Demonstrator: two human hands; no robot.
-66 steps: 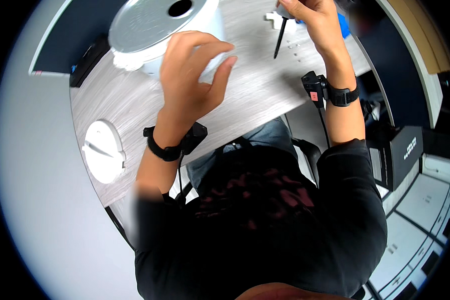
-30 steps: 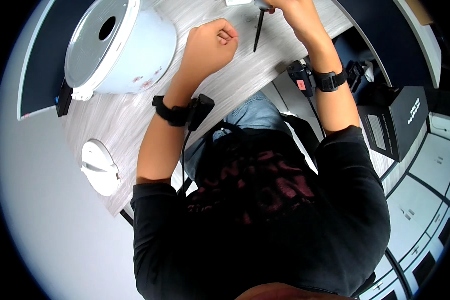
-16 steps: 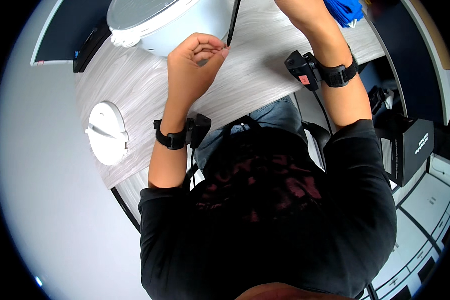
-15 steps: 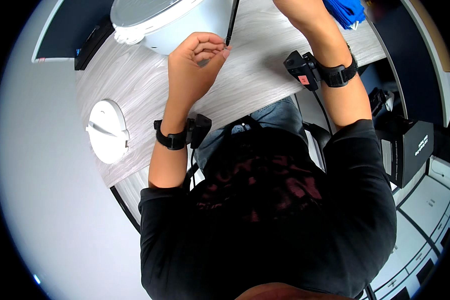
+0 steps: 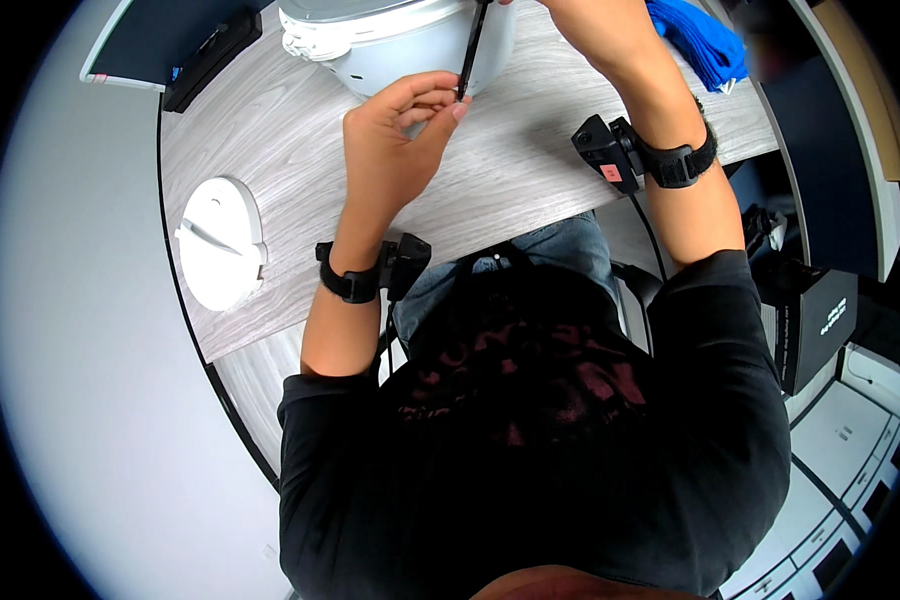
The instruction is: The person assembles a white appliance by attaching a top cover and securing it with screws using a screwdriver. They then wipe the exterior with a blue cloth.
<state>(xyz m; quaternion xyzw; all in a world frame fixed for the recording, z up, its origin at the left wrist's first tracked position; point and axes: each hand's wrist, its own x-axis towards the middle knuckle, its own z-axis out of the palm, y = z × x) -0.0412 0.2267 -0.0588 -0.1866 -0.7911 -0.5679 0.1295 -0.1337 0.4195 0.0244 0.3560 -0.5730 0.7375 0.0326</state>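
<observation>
My left hand (image 5: 398, 135) is closed in a pinch, thumb and fingertips on the lower end of a thin black stick (image 5: 473, 48). The stick slants up past the top edge of the picture, so its kind does not show. My right hand (image 5: 562, 8) is largely cut off by that edge; one fingertip appears beside the upper part of the stick, but its grip is hidden. Just behind the stick and my left hand stands a white rounded tub (image 5: 410, 55) with a clipped rim and a greyish top.
A round white lid-like disc (image 5: 220, 245) with a raised bar lies on the left of the wood-grain table (image 5: 300, 130). Folded blue cloth (image 5: 705, 45) rests at the far right. A black device (image 5: 215, 60) sits far left; a black box (image 5: 820, 325) is right of my arm.
The view has shifted a little, so the tub, disc and cloth sit differently in the picture. My left hand keeps its pinch on the stick; a right fingertip now shows at the top edge.
</observation>
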